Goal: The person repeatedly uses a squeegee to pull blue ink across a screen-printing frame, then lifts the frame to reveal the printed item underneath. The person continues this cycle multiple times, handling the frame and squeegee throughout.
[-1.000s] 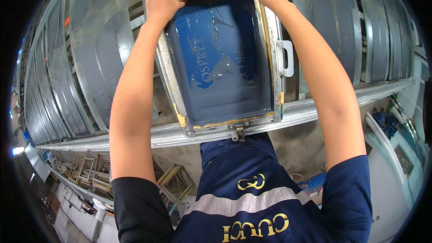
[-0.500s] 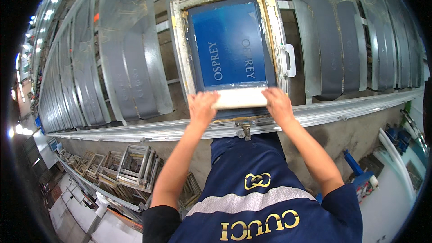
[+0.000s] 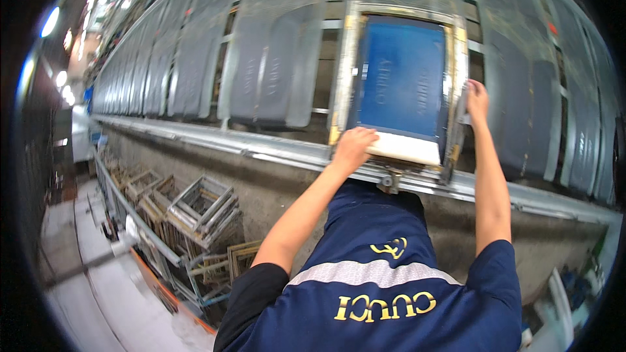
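A screen-printing frame (image 3: 347, 72) with a blue mesh panel (image 3: 401, 101) stands over the rack in front of me; pale lettering shows on the panel. Across its near end rests a squeegee with a thick white grip (image 3: 405, 148). My left hand (image 3: 355, 147) is closed on the squeegee's left end. Its right end is bare. At the frame's right side, my right hand (image 3: 478, 100) is closed around the side handle (image 3: 463, 107); the fingers partly cover it.
Long grey panels (image 3: 270, 72) lie side by side on the rack to both sides. A metal rail (image 3: 274, 152) runs along its near edge, with a small clamp (image 3: 390, 182) at the frame. Behind me to the left, several spare frames (image 3: 202, 208) are piled beside a railing.
My right hand has let go of the squeegee and moved to the handle on the frame's right side. My left hand stays on the squeegee. The whole view has swung left.
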Tool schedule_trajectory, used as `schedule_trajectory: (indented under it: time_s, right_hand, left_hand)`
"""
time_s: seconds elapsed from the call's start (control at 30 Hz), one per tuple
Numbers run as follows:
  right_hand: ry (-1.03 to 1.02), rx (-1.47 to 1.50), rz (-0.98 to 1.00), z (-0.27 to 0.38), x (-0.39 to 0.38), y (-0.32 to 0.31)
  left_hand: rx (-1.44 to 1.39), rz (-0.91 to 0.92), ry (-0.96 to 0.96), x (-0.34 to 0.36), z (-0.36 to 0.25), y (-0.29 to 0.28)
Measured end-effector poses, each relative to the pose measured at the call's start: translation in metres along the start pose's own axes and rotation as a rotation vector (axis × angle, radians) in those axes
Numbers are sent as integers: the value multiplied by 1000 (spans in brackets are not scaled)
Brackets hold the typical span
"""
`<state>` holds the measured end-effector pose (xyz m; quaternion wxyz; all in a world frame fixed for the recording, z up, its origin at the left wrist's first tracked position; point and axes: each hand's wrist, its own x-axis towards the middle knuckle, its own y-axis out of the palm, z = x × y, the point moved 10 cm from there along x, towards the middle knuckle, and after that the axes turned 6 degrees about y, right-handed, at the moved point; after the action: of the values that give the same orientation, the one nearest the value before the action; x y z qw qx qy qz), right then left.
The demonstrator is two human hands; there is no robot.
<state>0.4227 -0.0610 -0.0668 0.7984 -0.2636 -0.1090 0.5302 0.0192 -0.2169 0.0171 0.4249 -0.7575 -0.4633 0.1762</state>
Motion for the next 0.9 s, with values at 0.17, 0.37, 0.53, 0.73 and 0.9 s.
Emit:
schedule_trajectory:
  time_s: [0.17, 0.37, 0.53, 0.73, 0.9]
  right_hand:
    - [26, -81, -168, 75, -43, 18]
    - [-70, 35, -174, 143, -89, 149]
    - [-35, 107, -145, 213, -151, 270]
    - [25, 171, -122, 252, -197, 353]
    - [-17, 138, -88, 262, -205, 378]
  left_hand:
    - [72, 19, -26, -49, 14, -23]
    - [138, 13, -122, -110, 114, -102]
    - [154, 45, -122, -166, 205, -205]
    - [204, 59, -64, -205, 275, -263]
    - [193, -23, -40, -215, 289, -272]
